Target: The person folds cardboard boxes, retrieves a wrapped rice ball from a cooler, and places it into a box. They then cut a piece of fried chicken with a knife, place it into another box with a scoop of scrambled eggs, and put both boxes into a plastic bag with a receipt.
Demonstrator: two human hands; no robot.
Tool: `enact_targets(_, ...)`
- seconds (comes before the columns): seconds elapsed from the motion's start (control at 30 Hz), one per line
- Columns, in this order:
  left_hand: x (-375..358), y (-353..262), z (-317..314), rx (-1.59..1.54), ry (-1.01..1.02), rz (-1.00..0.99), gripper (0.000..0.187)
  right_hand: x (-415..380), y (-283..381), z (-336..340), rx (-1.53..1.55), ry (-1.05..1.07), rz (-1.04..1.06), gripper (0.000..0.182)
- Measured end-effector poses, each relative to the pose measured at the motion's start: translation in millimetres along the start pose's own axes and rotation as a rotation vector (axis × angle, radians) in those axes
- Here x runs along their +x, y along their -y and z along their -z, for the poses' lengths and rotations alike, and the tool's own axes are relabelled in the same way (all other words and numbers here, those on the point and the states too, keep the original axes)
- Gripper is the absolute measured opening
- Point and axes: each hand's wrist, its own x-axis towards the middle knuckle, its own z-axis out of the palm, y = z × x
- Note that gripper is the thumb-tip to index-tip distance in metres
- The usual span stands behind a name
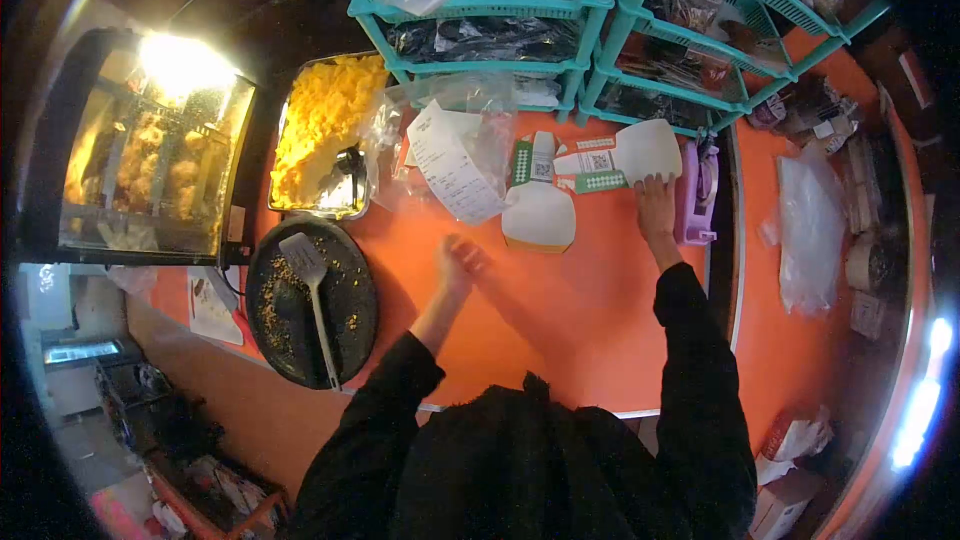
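Note:
My right hand point(656, 208) rests its outstretched fingers on the lower edge of a flat white takeaway carton point(650, 148) with green-checked flaps and a printed code. Left of it lies a second carton point(540, 215), its white panel toward me. My left hand point(460, 262) is above the orange counter, slightly blurred, its fingers loosely curled and apart with nothing visible in them. Just beyond that hand, a long paper receipt point(455, 165) lies over a clear plastic bag point(385, 135).
A metal tray point(325, 200) of yellow food and a dark round pan point(265, 325) with a spatula point(318, 305) are on the left, beside a lit food warmer point(150, 160). Turquoise racks point(480, 8) line the back. A purple tape dispenser point(692, 195) stands right of the cartons.

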Motion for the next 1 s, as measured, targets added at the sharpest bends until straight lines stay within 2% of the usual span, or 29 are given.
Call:
enact_targets(0.03,-17.5,13.5,-15.7,0.096,0.068,-0.029,0.044,0.5,-1.4,-8.3,0.055,0.083,0.029,0.024)
enact_targets(0.1,-63.9,0.6,-77.0,0.259,0.017,-0.051,0.041,-0.2,2.1,-8.1,0.17,0.22,0.046,0.021)
enact_targets(0.17,-41.7,14.0,-88.4,0.267,0.076,-0.067,0.042,2.9,14.5,13.2,0.288,0.317,0.008,0.019)
enact_targets(0.2,-30.4,19.3,-87.1,0.27,0.108,-0.08,0.043,-0.1,22.7,20.0,0.394,0.283,-0.015,0.017)
enact_targets(0.27,-0.4,34.2,-63.7,0.469,0.192,-0.012,0.046,-16.4,41.6,37.1,0.604,0.21,-0.062,0.015)
enact_targets(0.3,7.0,34.9,-55.8,0.569,0.234,0.022,0.048,-18.5,50.7,56.7,0.715,0.251,-0.132,0.013)
enact_targets(0.33,0.6,35.5,-48.2,0.553,0.226,0.038,0.046,-22.2,55.6,76.6,0.827,0.295,-0.203,0.013)
enact_targets(0.47,-72.9,36.2,7.9,0.405,0.242,0.156,0.043,-54.0,71.7,101.2,1.335,0.427,-0.226,0.013)
enact_targets(0.53,-100.0,45.8,50.8,0.345,0.08,0.183,0.041,-68.3,97.9,106.7,1.523,0.542,-0.278,0.019)
enact_targets(0.57,-107.1,47.2,69.2,0.402,0.047,0.143,0.041,-69.9,115.5,102.0,1.314,0.456,-0.234,0.024)
enact_targets(0.67,-118.4,42.6,115.4,0.513,-0.071,0.015,0.038,-61.0,168.7,111.2,1.473,0.165,-0.4,0.035)
enact_targets(0.73,-107.6,33.5,122.8,0.519,-0.149,-0.067,0.036,-41.2,184.5,129.7,1.571,0.383,-0.407,0.024)
enact_targets(0.8,-85.8,22.6,120.3,0.251,-0.18,-0.173,0.046,-18.6,195.4,155.4,1.753,0.669,-0.461,0.024)
enact_targets(0.87,-96.8,-11.7,103.5,0.272,-0.206,-0.214,0.05,-18.6,212.1,120.3,1.422,0.443,-0.056,0.037)
enact_targets(0.93,-83.1,-8.9,121.7,0.353,-0.137,-0.156,0.061,-22.6,215.3,103.6,1.295,0.387,0.064,0.039)
enact_targets(0.97,-125.8,-35.6,101.8,0.306,-0.077,-0.098,0.072,-27.9,212.0,98.9,1.313,0.323,0.052,0.036)
enact_targets(1.0,-145.9,-49.2,103.9,0.361,-0.008,-0.069,0.073,-33.6,212.2,99.2,1.329,0.261,0.036,0.033)
